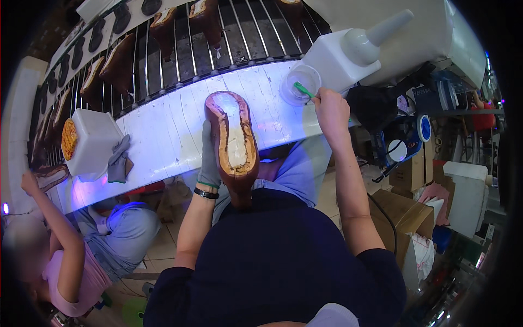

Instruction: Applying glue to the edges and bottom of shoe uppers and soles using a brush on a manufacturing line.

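Note:
My left hand (209,158), in a grey glove, is wrapped round the side of a brown boot (237,147). The boot is held bottom up, its pale midsole area and tan border facing me and its shaft pointing toward my body. My right hand (331,111) is bare and pinches a green-handled brush (302,89). The brush dips into a clear cup (287,98) on the white bench (180,122); its tip inside the cup is hard to make out. Beside the cup stands a large white bottle (339,54) with a tapered nozzle.
Beyond the bench runs a rack of metal rods (239,32) carrying several brown boots and dark soles. On the left, a white container (97,139) and a loose grey glove (118,158) sit near a co-worker's arm (71,250). Cardboard boxes (403,212) stand at my right.

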`<state>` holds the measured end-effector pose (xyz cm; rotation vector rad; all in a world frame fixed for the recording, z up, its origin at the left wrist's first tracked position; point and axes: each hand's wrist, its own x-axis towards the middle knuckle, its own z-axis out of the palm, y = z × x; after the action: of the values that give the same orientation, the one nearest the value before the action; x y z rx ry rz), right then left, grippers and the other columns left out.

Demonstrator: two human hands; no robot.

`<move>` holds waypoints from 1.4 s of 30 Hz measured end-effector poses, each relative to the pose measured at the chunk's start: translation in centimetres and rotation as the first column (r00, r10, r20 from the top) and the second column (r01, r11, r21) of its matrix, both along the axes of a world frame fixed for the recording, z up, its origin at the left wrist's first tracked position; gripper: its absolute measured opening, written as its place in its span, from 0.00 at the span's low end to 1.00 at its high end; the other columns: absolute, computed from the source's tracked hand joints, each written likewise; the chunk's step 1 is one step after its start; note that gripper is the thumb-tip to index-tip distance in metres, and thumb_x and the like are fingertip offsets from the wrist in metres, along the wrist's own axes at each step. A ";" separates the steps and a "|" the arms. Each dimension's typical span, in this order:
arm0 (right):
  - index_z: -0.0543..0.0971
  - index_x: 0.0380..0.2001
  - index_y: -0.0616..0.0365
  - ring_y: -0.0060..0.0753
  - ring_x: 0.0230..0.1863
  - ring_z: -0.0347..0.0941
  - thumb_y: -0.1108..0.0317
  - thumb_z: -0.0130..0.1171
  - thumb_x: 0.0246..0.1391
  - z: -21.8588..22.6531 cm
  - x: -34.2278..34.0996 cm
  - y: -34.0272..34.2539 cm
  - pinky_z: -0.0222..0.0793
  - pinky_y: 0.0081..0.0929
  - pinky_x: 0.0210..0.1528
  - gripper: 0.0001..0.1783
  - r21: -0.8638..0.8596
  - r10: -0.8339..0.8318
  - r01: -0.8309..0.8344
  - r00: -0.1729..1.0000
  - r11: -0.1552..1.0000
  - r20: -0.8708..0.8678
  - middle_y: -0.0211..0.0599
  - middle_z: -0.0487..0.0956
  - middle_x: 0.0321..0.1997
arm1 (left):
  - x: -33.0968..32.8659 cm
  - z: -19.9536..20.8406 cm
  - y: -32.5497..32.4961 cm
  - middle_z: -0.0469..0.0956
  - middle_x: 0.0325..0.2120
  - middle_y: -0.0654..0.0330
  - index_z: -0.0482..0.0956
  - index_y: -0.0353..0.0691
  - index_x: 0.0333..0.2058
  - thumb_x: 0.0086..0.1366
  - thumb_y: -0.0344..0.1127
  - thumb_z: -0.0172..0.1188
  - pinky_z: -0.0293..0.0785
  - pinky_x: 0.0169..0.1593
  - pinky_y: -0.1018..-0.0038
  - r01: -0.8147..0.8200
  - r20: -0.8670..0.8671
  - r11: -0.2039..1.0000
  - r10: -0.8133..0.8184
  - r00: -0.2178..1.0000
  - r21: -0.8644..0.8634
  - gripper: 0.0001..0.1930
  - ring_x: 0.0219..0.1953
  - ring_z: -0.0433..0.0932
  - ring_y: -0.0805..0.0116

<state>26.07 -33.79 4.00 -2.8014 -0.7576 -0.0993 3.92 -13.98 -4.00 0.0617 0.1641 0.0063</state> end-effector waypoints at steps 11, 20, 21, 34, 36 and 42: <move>0.81 0.42 0.67 0.13 0.19 0.67 0.65 0.56 0.63 -3.8 2.1 -2.8 0.54 0.12 0.16 0.15 0.634 0.500 0.599 0.403 0.489 -0.766 0.36 0.83 0.31 | 0.5 1.4 1.3 0.67 0.61 0.53 0.59 0.44 0.66 0.71 0.62 0.41 0.66 0.64 0.65 -0.080 -0.022 0.907 0.098 0.995 0.413 0.34 0.62 0.67 0.60; 0.83 0.40 0.64 0.14 0.27 0.68 0.72 0.62 0.57 5.3 1.5 3.5 0.57 0.12 0.26 0.09 0.862 0.684 0.103 0.565 0.496 -0.461 0.33 0.82 0.35 | 2.6 8.0 1.8 0.77 0.51 0.55 0.69 0.36 0.58 0.69 0.57 0.51 0.73 0.57 0.68 -0.033 -0.260 0.856 0.193 0.946 0.517 0.30 0.50 0.78 0.65; 0.84 0.34 0.65 0.15 0.28 0.69 0.76 0.64 0.53 6.4 0.8 3.5 0.59 0.14 0.28 0.06 0.877 0.722 0.012 0.562 0.481 -0.404 0.33 0.82 0.34 | 2.7 8.4 2.0 0.77 0.51 0.55 0.69 0.36 0.58 0.69 0.56 0.51 0.73 0.57 0.69 -0.035 -0.250 0.843 0.198 0.948 0.536 0.30 0.50 0.78 0.66; 0.84 0.29 0.65 0.23 0.34 0.76 0.78 0.69 0.45 9.0 -2.3 5.3 0.69 0.21 0.40 0.05 0.692 0.742 -0.387 0.586 0.610 -0.326 0.34 0.81 0.29 | 2.2 10.1 2.9 0.76 0.51 0.54 0.68 0.34 0.58 0.71 0.52 0.48 0.73 0.57 0.68 -0.070 -0.166 0.665 0.285 0.944 0.744 0.28 0.50 0.77 0.66; 0.85 0.29 0.64 0.22 0.33 0.75 0.75 0.69 0.46 8.7 -1.9 6.0 0.68 0.21 0.39 0.05 0.706 0.741 -0.386 0.604 0.593 -0.293 0.33 0.82 0.29 | 2.0 10.5 2.6 0.76 0.51 0.54 0.67 0.33 0.59 0.71 0.51 0.48 0.73 0.56 0.69 -0.082 -0.137 0.636 0.288 0.948 0.767 0.28 0.50 0.77 0.67; 0.84 0.28 0.65 0.19 0.32 0.73 0.76 0.68 0.49 9.1 -1.2 7.8 0.67 0.19 0.38 0.03 0.756 0.748 -0.351 0.609 0.552 -0.263 0.32 0.81 0.29 | 1.5 12.1 1.8 0.76 0.46 0.57 0.67 0.32 0.57 0.68 0.48 0.56 0.74 0.51 0.75 -0.064 -0.106 0.512 0.295 0.950 0.857 0.28 0.47 0.75 0.72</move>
<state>24.87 -26.00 13.09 -1.6368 -1.1697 0.4920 5.45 -12.17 8.05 1.0588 0.4060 0.3015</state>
